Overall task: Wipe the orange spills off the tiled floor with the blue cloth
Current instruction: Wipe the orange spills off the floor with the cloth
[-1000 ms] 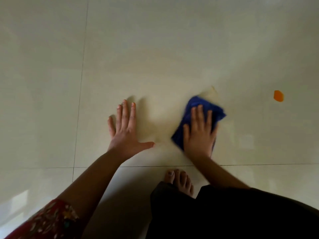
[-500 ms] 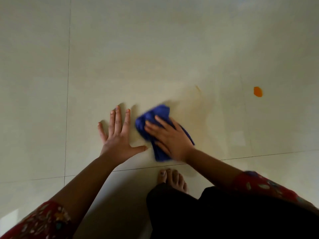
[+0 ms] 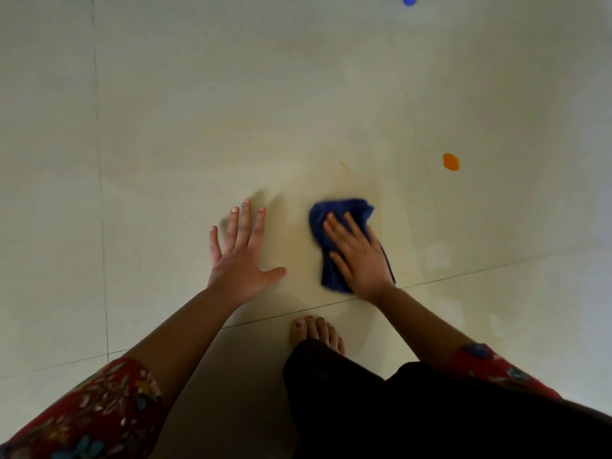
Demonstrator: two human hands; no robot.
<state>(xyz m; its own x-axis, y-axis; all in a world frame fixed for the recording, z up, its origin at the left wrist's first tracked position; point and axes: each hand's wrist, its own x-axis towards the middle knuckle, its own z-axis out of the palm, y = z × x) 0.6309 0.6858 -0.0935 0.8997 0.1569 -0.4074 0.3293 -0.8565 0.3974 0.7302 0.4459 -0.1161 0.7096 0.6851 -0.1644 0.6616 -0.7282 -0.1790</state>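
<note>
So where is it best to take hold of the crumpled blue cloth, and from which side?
Grip the bunched far edge of the crumpled blue cloth, coming from above. It lies flat under the right hand, so only that raised fold gives purchase.

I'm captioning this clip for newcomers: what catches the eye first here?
The crumpled dark blue cloth under the right hand, pressed on the pale tiled floor at centre. Next, the bright orange spill sitting untouched, apart, to the upper right. The left hand lies flat beside the cloth.
</note>
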